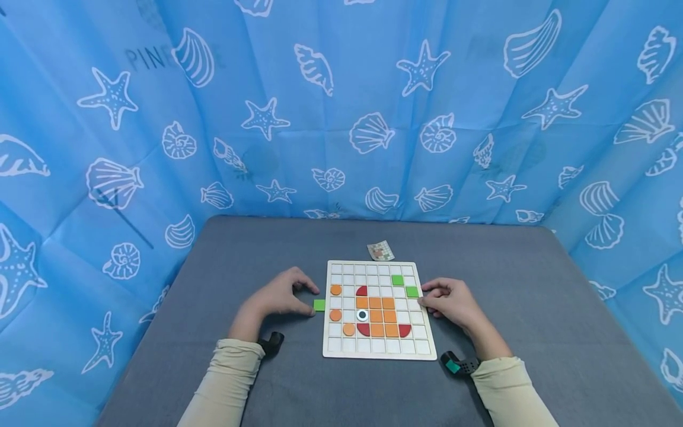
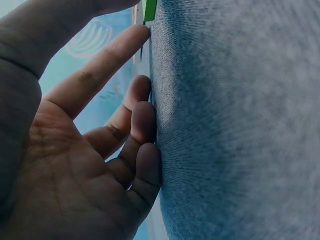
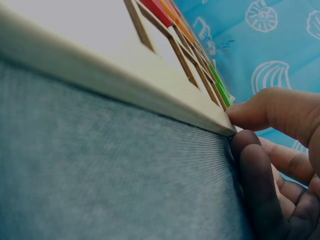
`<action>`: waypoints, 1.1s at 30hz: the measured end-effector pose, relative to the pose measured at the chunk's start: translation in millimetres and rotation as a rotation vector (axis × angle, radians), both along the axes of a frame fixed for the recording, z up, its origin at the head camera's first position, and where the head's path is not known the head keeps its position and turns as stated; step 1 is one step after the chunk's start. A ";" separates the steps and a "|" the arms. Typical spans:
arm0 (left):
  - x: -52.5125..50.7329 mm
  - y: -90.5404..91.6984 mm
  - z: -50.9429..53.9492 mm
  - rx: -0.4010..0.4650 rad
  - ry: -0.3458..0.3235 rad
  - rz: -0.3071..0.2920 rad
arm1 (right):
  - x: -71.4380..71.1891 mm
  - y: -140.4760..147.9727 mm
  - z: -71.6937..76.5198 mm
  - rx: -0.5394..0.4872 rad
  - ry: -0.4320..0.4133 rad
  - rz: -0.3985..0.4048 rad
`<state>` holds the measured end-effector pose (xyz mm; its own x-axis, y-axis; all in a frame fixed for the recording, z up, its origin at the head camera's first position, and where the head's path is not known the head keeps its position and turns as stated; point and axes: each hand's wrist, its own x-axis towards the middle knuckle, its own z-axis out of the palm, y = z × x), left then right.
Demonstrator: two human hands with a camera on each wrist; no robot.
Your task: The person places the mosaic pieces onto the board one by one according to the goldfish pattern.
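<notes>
A white grid board (image 1: 379, 351) lies flat on the table, carrying orange, red and green pieces and one square with an eye. Just off its left edge, a green square tile (image 1: 319, 305) lies on the cloth. My left hand (image 1: 281, 295) is beside that tile, its thumb close to it and its index finger spread apart; in the left wrist view the other fingers rest on the cloth. My right hand (image 1: 452, 302) pinches the board's right edge, with the thumb (image 3: 250, 112) on top and fingertips against the side.
Behind the board lies a small picture card (image 1: 380, 251). Orange discs (image 1: 335, 289) and two green tiles (image 1: 397, 280) sit on the grid. A grey cloth covers the table (image 1: 267, 249). A blue shell-print curtain (image 1: 341, 118) hangs behind and along both sides.
</notes>
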<state>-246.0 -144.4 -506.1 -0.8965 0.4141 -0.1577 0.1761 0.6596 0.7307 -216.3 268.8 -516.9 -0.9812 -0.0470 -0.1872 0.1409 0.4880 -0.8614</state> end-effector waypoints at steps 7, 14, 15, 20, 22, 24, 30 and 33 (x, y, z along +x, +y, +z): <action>-0.3 2.6 -3.0 0.008 0.005 -0.036 | 0.0 -0.5 -0.4 0.001 -0.006 -0.008; 0.5 6.3 -0.8 0.015 0.006 -0.026 | -0.3 -0.1 -0.7 0.001 -0.004 -0.005; 0.5 6.6 -0.6 0.017 0.007 -0.025 | -0.2 -0.1 -0.7 0.002 -0.005 -0.006; 0.0 5.9 -1.2 0.024 0.015 -0.040 | 0.1 -0.5 -1.6 0.009 -0.007 -0.011; -0.6 4.9 -1.7 0.021 0.021 -0.043 | 0.2 -0.6 -1.9 0.010 -0.007 -0.012; -1.3 3.7 -1.9 0.021 0.031 -0.045 | 0.2 -0.6 -2.0 0.013 -0.009 -0.011; -4.5 3.7 0.5 0.059 0.051 -0.048 | -0.3 0.1 -1.1 0.001 -0.009 -0.005; -4.5 8.4 3.4 0.067 0.074 -0.047 | 0.2 0.1 -0.8 -0.002 -0.011 -0.003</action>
<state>-250.6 -136.0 -502.7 -0.8841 0.4632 -0.0621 0.2608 0.5993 0.7568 -216.2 268.9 -517.8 -0.9792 -0.0444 -0.1978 0.1519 0.4854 -0.8610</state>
